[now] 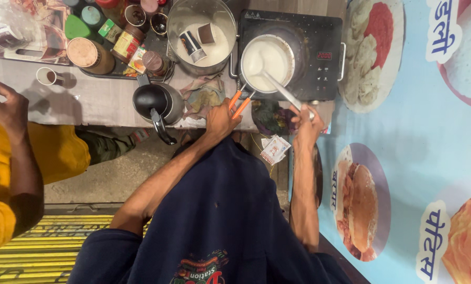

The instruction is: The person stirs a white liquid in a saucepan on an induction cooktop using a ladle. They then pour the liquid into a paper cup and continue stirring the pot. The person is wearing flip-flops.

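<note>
A worn grey counter (96, 100) runs across the upper part of the frame, with a black induction cooktop (319, 58) at upper centre-right. On the cooktop sits a steel pan of milky liquid (267, 60). The left hand (220, 120), at centre frame, is closed around orange-handled tongs (239, 102) that reach up to the pan's rim. The right hand (308, 123), just right of centre, grips the handle of a metal ladle (282, 90) whose bowl dips into the liquid. Left of the pan stands a larger steel pot (201, 34) holding two paper cups, and a black kettle (156, 102) sits lower left of it. Another person's hand (7, 108) rests at far left.
</note>
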